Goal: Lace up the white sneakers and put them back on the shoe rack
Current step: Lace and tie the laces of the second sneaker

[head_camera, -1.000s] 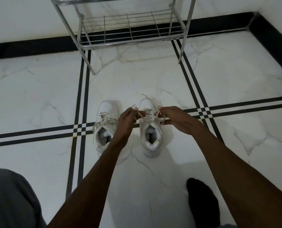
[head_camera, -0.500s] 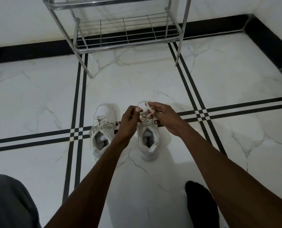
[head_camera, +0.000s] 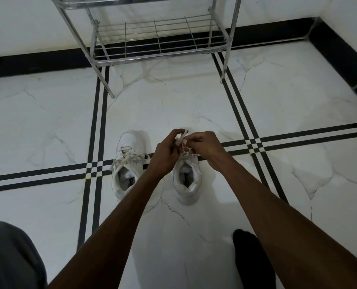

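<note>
Two white sneakers stand side by side on the marble floor, toes pointing away from me. The left sneaker (head_camera: 127, 163) has its laces tied in a loose bow. Over the front of the right sneaker (head_camera: 187, 184) my left hand (head_camera: 166, 155) and my right hand (head_camera: 204, 146) are close together, each pinching part of its white lace (head_camera: 182, 137), which loops up between my fingertips. My hands hide the right sneaker's toe and eyelets. The metal shoe rack (head_camera: 158, 53) stands beyond the shoes, against the wall.
The rack's lower wire shelf holds nothing; its two front legs (head_camera: 106, 80) reach the floor ahead of the shoes. My dark-socked foot (head_camera: 252, 261) is at the bottom right, my grey-clad knee (head_camera: 8, 257) at the bottom left. A black skirting runs along the walls.
My hands have come together over the right sneaker, from apart with the lace pulled taut to nearly touching with a loop between them. The view has tilted down slightly.
</note>
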### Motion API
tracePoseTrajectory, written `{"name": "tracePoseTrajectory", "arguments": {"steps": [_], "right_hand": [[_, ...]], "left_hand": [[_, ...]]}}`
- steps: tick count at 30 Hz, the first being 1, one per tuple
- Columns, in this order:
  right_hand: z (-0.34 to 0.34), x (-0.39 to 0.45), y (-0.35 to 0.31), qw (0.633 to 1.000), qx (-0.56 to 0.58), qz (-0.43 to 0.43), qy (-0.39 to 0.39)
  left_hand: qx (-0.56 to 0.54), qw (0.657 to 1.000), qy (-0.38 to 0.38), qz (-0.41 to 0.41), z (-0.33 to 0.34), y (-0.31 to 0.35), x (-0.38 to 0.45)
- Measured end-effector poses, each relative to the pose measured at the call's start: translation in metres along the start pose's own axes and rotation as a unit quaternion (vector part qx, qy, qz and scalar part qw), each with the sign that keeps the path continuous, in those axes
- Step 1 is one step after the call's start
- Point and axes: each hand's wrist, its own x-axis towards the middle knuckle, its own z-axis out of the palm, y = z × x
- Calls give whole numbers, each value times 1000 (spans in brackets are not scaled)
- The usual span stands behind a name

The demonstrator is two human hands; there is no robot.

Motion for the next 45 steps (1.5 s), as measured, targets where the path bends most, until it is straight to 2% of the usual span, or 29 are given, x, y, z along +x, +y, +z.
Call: {"name": "tracePoseTrajectory", "arguments": {"steps": [6, 8, 12, 15, 17, 19, 21, 25, 29, 33, 38, 42, 45], "right_hand": [[-9, -10, -2, 993, 54, -29, -98], [-6, -12, -6, 996, 43, -31, -69], [12, -12, -7, 998, 43, -20, 38], [19, -14, -6, 993, 109, -10, 52], [14, -17, -8, 991, 129, -4, 26], [4, -17, -7, 996, 86, -8, -25], [-6, -14, -7, 998, -23, -38, -48], [-15, -10, -14, 960, -242, -140, -13], [-4, -11, -8, 932, -305, -190, 40], [3, -11, -2, 935, -276, -195, 111], [7, -10, -7, 962, -176, -176, 112], [-3, -8, -6, 973, -154, -150, 86], [-15, -11, -2, 982, -142, -104, 66]], "left_hand": [[-6, 999, 39, -11, 2, 0, 3], [-15, 999, 39, -18, 2, -1, 2], [-52, 997, 23, -61, 1, -8, 3], [-149, 983, 23, -105, -4, -12, 2], [-206, 967, 23, -147, -7, -9, 0], [-220, 959, 33, -177, -8, -8, 2], [-207, 959, 43, -189, -7, -10, 5], [-182, 967, 52, -172, -5, -10, 4], [-198, 963, 60, -171, -3, -3, -2], [-187, 969, 44, -154, -5, -2, -2], [-104, 988, 5, -118, -6, 4, 3], [-90, 982, 41, -161, -11, -1, 3], [-62, 981, 87, -160, -14, -5, 1]]}}
